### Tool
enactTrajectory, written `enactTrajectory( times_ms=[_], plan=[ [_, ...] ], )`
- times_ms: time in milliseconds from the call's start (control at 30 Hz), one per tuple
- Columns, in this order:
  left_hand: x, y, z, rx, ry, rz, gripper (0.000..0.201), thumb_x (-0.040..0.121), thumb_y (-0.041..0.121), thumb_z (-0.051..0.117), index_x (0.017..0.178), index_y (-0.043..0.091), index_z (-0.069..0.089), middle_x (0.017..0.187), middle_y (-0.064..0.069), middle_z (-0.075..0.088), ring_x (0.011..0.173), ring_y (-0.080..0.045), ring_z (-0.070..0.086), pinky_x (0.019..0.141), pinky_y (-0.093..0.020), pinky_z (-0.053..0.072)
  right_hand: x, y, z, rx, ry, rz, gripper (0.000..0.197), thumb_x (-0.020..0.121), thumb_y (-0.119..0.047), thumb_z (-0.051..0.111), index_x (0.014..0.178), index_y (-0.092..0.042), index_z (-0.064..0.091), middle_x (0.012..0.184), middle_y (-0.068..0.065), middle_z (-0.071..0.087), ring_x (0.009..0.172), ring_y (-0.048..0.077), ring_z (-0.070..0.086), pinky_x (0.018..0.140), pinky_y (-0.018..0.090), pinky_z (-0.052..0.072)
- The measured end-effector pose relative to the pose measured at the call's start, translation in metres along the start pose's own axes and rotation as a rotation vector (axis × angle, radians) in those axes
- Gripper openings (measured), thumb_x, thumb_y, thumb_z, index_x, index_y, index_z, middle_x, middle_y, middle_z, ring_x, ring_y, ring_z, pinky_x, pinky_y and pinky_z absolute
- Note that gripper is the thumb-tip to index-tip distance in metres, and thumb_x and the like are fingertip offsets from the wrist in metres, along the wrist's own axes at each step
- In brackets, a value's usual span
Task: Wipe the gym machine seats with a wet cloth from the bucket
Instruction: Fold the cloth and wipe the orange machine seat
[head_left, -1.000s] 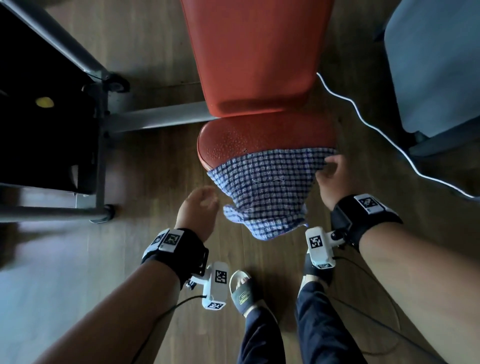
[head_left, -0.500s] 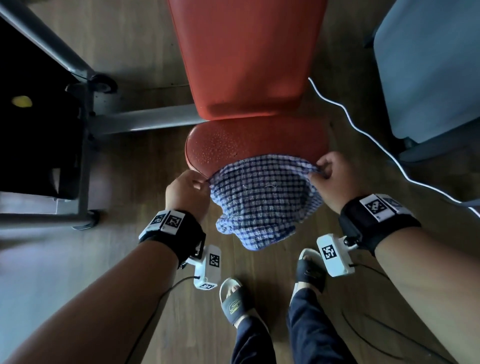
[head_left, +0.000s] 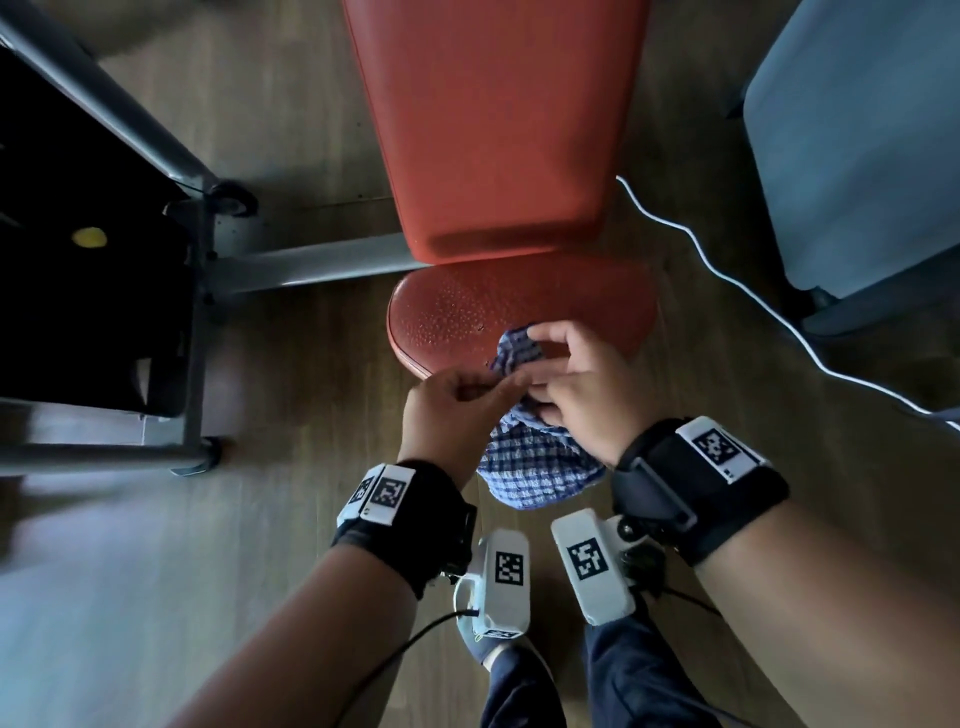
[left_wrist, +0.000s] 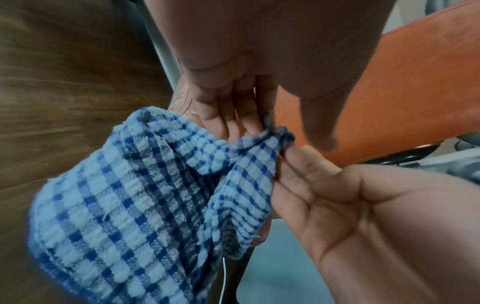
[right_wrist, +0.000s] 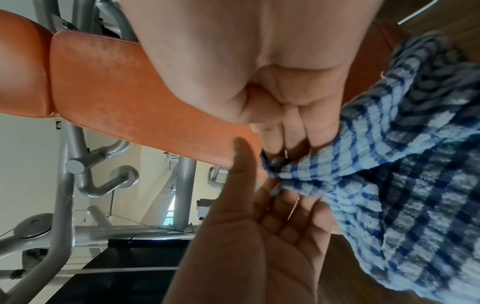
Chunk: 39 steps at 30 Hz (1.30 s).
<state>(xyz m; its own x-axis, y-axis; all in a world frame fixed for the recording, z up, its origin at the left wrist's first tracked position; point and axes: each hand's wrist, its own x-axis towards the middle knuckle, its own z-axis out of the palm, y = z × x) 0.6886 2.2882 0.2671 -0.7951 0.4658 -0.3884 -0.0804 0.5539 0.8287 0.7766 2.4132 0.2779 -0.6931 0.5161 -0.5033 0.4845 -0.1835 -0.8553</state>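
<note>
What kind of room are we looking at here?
Most likely a gym. An orange padded machine seat sits below a matching back pad, grey steel frame tubing stands behind, and a second grey-blue padded bench stands alongside on wood-look flooring.

Wooden floor (head_left: 291, 364), grey machine frame (head_left: 291, 267), white cable (head_left: 727, 270)

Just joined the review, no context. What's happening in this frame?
A person stands at an orange gym seat and holds a blue checked cloth in both hands at the seat's front edge. The left hand and right hand meet at the top of the cloth, pinching its gathered edge, and the rest hangs below. Water droplets bead on the seat's left part. No bucket is in view.
</note>
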Motion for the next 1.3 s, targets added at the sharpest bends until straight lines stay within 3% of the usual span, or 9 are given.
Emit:
enactTrajectory(
  times_ms=[133,233,367,467,567,867,1033,1167,1300],
  plan=[
    [0.000,-0.007,-0.005,0.031,0.020,-0.010,0.018,0.077,0.026,0.081,0.070,0.016,0.069,0.062,0.005,0.067,0.056,-0.009,0.054,0.057,-0.033,0.047,-0.005,0.006,-0.002,0.237,-0.037,0.052,0.042,0.085,0.019,0.040,0.105,-0.016,0.053,0.103,0.009,0.073,0.094,0.023,0.072,0.087,0.049,0.057],
    [-0.003,0.002,-0.012,0.058,-0.043,0.032,0.015,0.071,0.012,0.076,0.066,0.016,0.063,0.056,0.009,0.055,0.054,-0.007,0.045,0.055,-0.028,0.040,0.002,0.015,-0.014,-0.242,0.132,-0.181,0.046,0.079,0.004,0.066,0.107,-0.030,0.055,0.121,-0.005,0.062,0.108,0.011,0.063,0.093,0.043,0.054],
    [-0.006,0.030,-0.025,0.095,-0.144,0.149,0.008,0.063,0.011,0.071,0.069,0.013,0.066,0.060,0.005,0.060,0.057,-0.006,0.052,0.057,-0.027,0.043,0.014,-0.005,-0.019,-0.609,-0.157,-0.345,0.075,0.070,0.000,0.073,0.129,-0.039,0.050,0.153,0.002,0.035,0.140,0.012,0.034,0.111,0.027,0.033],
    [0.003,0.053,-0.038,0.059,-0.134,0.194,0.006,0.060,0.012,0.066,0.066,0.014,0.069,0.061,0.003,0.065,0.059,-0.011,0.057,0.059,-0.033,0.048,0.024,-0.028,-0.029,-0.707,-0.227,-0.316,0.026,0.074,-0.009,0.071,0.093,-0.026,0.070,0.102,-0.001,0.071,0.097,0.015,0.066,0.083,0.030,0.052],
    [0.013,0.083,-0.050,0.008,-0.086,0.263,0.018,0.058,0.018,0.064,0.072,0.010,0.072,0.068,-0.013,0.068,0.065,-0.013,0.056,0.061,-0.041,0.050,0.025,-0.055,-0.047,-0.613,-0.061,-0.347,0.008,0.077,-0.016,0.072,0.079,-0.022,0.068,0.070,-0.008,0.066,0.067,0.006,0.061,0.064,0.027,0.048],
    [0.014,0.156,-0.076,0.032,0.079,0.536,0.022,0.063,0.006,0.063,0.069,0.025,0.071,0.074,0.005,0.070,0.068,-0.003,0.061,0.064,-0.017,0.047,-0.004,-0.131,-0.076,-0.585,0.281,-0.937,0.018,0.067,-0.004,0.074,0.073,-0.010,0.058,0.086,0.004,0.058,0.078,0.018,0.058,0.069,0.028,0.046],
    [0.016,0.080,-0.049,0.200,-0.019,0.436,0.018,0.059,0.028,0.065,0.074,0.028,0.075,0.077,0.006,0.070,0.067,-0.007,0.063,0.067,-0.028,0.054,-0.002,-0.060,-0.063,-0.785,0.229,-0.693,0.022,0.060,-0.008,0.080,0.066,-0.015,0.060,0.115,0.008,0.061,0.105,0.024,0.061,0.090,0.033,0.047],
    [0.003,0.011,-0.028,0.359,-0.225,0.163,0.018,0.062,0.023,0.068,0.068,0.039,0.067,0.066,0.015,0.065,0.065,-0.006,0.060,0.064,-0.022,0.048,-0.011,0.011,-0.051,-0.844,0.059,-0.350,0.024,0.068,-0.012,0.076,0.066,-0.023,0.054,0.082,-0.006,0.061,0.076,0.017,0.061,0.066,0.026,0.043],
    [-0.001,-0.022,-0.021,0.442,-0.418,0.071,0.018,0.067,0.026,0.069,0.084,0.028,0.075,0.065,0.013,0.063,0.066,-0.008,0.060,0.064,-0.020,0.044,-0.020,0.037,-0.039,-0.812,-0.015,-0.164,0.027,0.075,-0.014,0.068,0.067,-0.026,0.046,0.064,-0.006,0.056,0.063,0.014,0.056,0.063,0.036,0.051]
  ],
)
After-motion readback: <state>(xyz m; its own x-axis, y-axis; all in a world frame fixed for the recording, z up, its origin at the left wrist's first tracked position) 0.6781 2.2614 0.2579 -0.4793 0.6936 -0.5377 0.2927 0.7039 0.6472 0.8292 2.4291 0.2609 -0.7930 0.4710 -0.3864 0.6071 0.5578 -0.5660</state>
